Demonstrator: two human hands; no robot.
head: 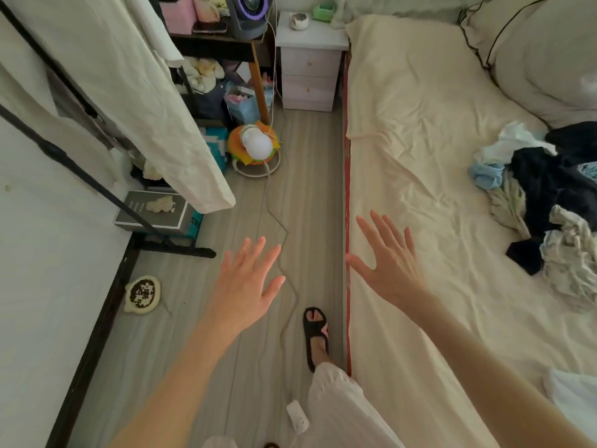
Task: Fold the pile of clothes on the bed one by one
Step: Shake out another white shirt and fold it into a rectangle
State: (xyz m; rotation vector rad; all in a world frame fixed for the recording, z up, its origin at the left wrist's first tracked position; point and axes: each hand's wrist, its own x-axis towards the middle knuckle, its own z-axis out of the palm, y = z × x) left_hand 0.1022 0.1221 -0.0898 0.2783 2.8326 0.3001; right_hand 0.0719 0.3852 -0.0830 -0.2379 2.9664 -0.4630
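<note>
A jumbled pile of clothes (549, 189) lies on the right side of the bed (420, 140), with dark navy, light blue and pale grey-green pieces mixed together. My left hand (247, 286) is stretched out over the floor beside the bed, fingers spread and holding nothing. Above the bed's near edge, my right hand (387, 263) is spread flat and empty too. Both hands are well to the left of the pile and apart from it. A white garment corner (571, 396) shows at the lower right of the bed.
A grey pillow (549, 59) sits at the bed's head. A white nightstand (310, 63) stands beside the bed. On the floor are a small fan (256, 147), a cable, a food bowl (142, 294), a power strip (298, 415) and boxes. A garment rack with hanging cloth (129, 92) stands at left.
</note>
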